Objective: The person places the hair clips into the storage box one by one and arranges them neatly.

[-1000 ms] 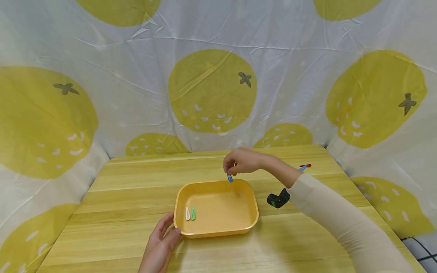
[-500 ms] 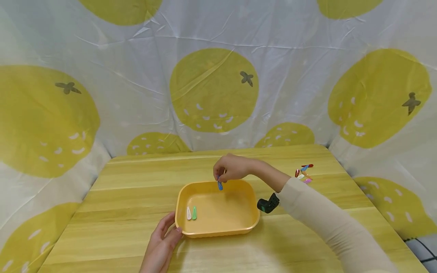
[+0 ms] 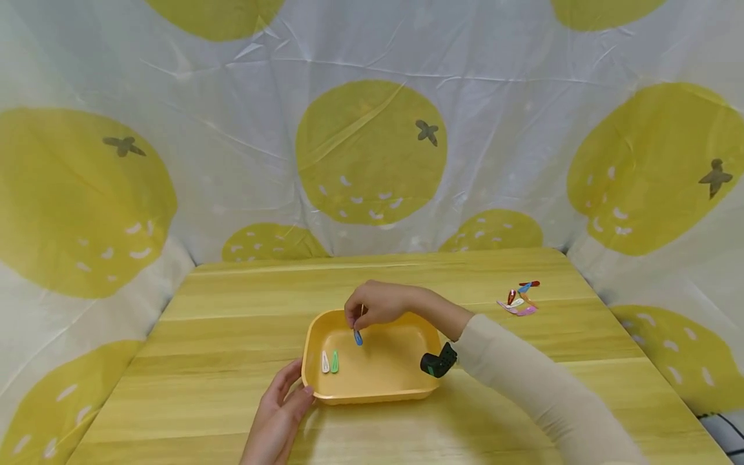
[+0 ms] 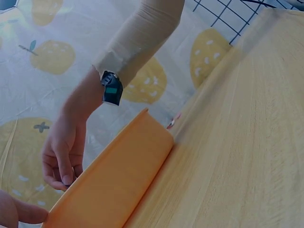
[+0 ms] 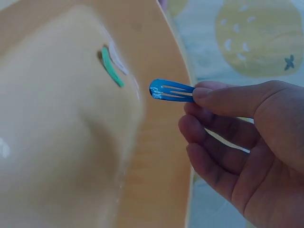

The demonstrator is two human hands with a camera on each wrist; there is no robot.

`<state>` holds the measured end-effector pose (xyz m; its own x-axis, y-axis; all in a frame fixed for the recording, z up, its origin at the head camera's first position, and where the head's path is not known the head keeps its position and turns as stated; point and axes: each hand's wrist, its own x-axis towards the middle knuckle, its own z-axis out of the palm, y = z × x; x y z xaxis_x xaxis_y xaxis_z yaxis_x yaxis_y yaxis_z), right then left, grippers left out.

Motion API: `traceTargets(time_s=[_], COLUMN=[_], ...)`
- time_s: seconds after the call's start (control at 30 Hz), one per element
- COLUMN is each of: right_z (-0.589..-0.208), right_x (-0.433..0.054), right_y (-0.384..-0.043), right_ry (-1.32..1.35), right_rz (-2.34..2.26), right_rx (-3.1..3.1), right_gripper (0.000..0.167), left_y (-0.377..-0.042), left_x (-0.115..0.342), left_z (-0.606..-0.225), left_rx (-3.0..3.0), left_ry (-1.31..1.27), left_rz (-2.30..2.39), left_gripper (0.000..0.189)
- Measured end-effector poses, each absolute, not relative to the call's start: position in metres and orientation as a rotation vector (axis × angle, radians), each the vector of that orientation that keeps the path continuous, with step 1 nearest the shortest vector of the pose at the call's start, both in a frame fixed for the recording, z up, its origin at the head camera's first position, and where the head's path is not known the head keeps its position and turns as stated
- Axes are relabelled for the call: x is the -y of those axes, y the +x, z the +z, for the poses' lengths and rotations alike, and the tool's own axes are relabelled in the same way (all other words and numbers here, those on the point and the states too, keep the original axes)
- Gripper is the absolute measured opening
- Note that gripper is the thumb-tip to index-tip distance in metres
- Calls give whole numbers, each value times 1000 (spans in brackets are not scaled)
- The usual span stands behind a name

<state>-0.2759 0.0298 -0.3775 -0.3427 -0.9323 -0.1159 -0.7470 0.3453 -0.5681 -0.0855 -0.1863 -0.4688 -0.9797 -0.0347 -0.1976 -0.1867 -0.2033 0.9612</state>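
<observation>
A blue snap hair clip [image 5: 171, 90] is pinched between the thumb and forefinger of my right hand [image 3: 378, 303]; its rounded end points away from the fingertips. In the head view this hand is over the yellow tray [image 3: 378, 391], with the clip inside the rim. A white hair clip [image 3: 325, 362] and a green hair clip [image 3: 334, 361] lie side by side on the tray's floor at the left. My left hand [image 3: 281, 407] holds the tray's near left corner, thumb against the front and fingers along the left side. The left wrist view shows its thumb touching the tray.
Several loose hair clips [image 3: 521, 300] in red, blue, orange, white and pink lie in a pile at the back right of the wooden table [image 3: 232, 310]. A patterned curtain [image 3: 372, 51] hangs behind the table and along its sides.
My right hand has moved left and nearer, carrying the blue hair clip from the tray's back rim to inside the tray. The clip pile, earlier mostly behind the arm, is now in view.
</observation>
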Motion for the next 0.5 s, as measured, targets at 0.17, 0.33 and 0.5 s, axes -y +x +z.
traceTargets(time_s=[0.17, 0.33, 0.5], right_z=[-383, -393, -402], right_x=[-20, -13, -6], right_y=[-274, -274, -274], right_ry=[-1493, -1466, -1449], right_rz=[-633, -684, -660], right_rx=[-2147, -2121, -2084], right_gripper=[10, 10, 12], left_y=[-86, -85, -85], left_x=[187, 187, 187], left_z=[-467, -467, -467], left_rx=[-1902, -1910, -1915], left_ry=[-271, -259, -248], left_rz=[2355, 2346, 2344], left_gripper=[61, 61, 61])
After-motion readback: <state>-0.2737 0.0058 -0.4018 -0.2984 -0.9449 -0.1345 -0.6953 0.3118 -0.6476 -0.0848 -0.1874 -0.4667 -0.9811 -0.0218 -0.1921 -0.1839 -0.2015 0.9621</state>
